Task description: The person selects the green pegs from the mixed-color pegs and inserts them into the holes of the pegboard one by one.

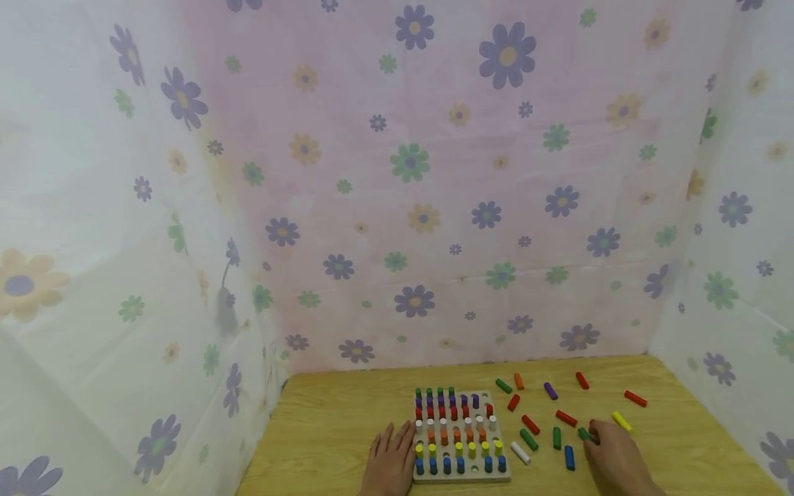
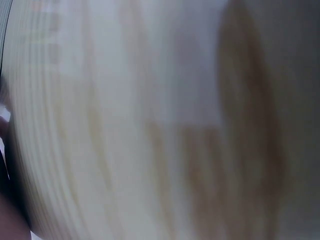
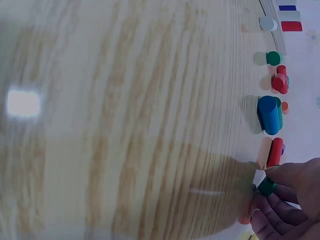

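A pegboard (image 1: 460, 477) with rows of coloured pegs stands at the near middle of the table. My left hand (image 1: 391, 458) lies flat along its left side, fingers straight, fingertips right at the board's edge. Over on the right, my right hand (image 1: 617, 456) pinches a green peg (image 1: 584, 434) between thumb and fingers. The right wrist view shows that green peg (image 3: 267, 186) too, low over the wooden surface. A blue peg (image 1: 569, 457) and another green peg (image 1: 556, 438) lie to the left of this hand. The left wrist view holds mostly blurred table.
Loose pegs are scattered right of the board, among them a white peg (image 1: 520, 452), a red peg (image 1: 635, 398), a yellow peg (image 1: 622, 421) and a purple peg (image 1: 551, 390). Flowered curtains (image 1: 459, 179) enclose the wooden table (image 1: 335, 406) at the back and both sides.
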Available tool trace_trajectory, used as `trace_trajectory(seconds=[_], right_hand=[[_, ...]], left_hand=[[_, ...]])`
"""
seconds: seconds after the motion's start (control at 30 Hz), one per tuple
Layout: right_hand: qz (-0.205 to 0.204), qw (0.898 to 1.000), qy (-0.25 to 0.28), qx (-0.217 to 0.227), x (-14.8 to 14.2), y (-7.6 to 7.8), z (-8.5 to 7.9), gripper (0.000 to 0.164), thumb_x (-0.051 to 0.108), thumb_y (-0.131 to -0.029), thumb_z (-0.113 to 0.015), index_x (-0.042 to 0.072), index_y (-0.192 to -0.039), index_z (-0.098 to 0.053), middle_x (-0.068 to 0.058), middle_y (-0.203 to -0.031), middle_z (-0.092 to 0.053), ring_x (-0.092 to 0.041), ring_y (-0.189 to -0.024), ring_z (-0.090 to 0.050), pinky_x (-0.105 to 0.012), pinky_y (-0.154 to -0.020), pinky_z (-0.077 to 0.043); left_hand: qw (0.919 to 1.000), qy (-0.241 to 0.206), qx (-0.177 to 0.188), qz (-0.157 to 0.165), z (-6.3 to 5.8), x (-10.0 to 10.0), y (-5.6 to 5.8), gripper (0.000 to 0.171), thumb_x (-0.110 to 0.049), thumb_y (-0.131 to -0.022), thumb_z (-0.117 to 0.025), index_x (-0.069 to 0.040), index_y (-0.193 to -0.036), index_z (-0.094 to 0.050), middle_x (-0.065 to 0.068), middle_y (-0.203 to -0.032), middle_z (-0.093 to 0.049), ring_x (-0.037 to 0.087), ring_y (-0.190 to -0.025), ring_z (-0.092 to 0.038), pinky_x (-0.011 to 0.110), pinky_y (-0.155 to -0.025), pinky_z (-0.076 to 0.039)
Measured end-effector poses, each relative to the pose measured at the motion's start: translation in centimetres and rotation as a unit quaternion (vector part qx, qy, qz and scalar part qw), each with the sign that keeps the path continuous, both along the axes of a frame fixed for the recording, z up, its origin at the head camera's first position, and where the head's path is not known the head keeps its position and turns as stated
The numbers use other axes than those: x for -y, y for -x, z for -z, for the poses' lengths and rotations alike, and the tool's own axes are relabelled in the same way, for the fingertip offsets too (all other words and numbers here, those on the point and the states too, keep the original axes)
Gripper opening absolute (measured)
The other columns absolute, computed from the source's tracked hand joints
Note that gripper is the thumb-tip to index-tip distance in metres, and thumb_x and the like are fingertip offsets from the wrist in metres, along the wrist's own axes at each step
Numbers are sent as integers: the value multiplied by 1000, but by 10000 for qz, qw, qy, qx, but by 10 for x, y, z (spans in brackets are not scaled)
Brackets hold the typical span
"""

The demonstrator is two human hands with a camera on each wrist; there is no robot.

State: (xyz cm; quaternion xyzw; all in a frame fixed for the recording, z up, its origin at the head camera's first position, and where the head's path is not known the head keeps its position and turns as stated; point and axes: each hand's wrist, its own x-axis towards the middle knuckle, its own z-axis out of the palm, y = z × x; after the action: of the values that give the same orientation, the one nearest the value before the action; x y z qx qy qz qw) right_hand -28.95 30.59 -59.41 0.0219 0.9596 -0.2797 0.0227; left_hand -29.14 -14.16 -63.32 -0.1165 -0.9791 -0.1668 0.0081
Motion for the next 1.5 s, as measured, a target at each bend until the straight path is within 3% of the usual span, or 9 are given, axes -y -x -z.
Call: trace_trajectory(seconds=[0.43,0.77,1.0,1.23,1.5], right_hand=[[49,9991,422,-15,5,0,-10,22,13,-96,-71,-7,-104,-70,-6,-93,-71,-25,-88,-67,-48,-76,-59],[-351,9945,342,-923,25,6,-16,6,8,-91,-75,3,-93,-73,3,-78,-65,-11,-69,-58,-25,-59,-50],[-396,9920,737,-943,42,10,-20,6,7,-92,-75,3,-96,-73,3,-81,-68,-10,-72,-61,-23,-61,-53],[-538,9844,1252,-1116,59,12,-24,8,6,-92,-74,1,-97,-74,1,-75,-63,-7,-65,-55,-24,-54,-48],[-654,9806,1370,-1239,80,22,-26,7,6,-93,-74,2,-98,-74,3,-85,-70,-8,-74,-62,-23,-63,-53]], left_hand=[[10000,-40,57,-4,-5,3,0,53,-46,-111,-32,-22,-157,-45,-1,-159,-46,38,-149,-34,62,-120,-25],[9998,-57,194,-30,-3,2,3,56,-50,-111,-28,-23,-158,-44,-1,-160,-45,38,-150,-32,62,-120,-24],[9999,13,148,-33,3,1,5,55,-50,-111,-29,-24,-158,-44,-3,-159,-45,37,-149,-33,62,-120,-25],[9999,58,130,-6,6,0,5,58,-53,-111,-25,-26,-158,-44,-4,-159,-45,37,-149,-34,62,-120,-26],[9999,105,32,-31,7,1,5,56,-51,-111,-27,-26,-157,-45,-4,-158,-46,37,-148,-36,63,-119,-27]])
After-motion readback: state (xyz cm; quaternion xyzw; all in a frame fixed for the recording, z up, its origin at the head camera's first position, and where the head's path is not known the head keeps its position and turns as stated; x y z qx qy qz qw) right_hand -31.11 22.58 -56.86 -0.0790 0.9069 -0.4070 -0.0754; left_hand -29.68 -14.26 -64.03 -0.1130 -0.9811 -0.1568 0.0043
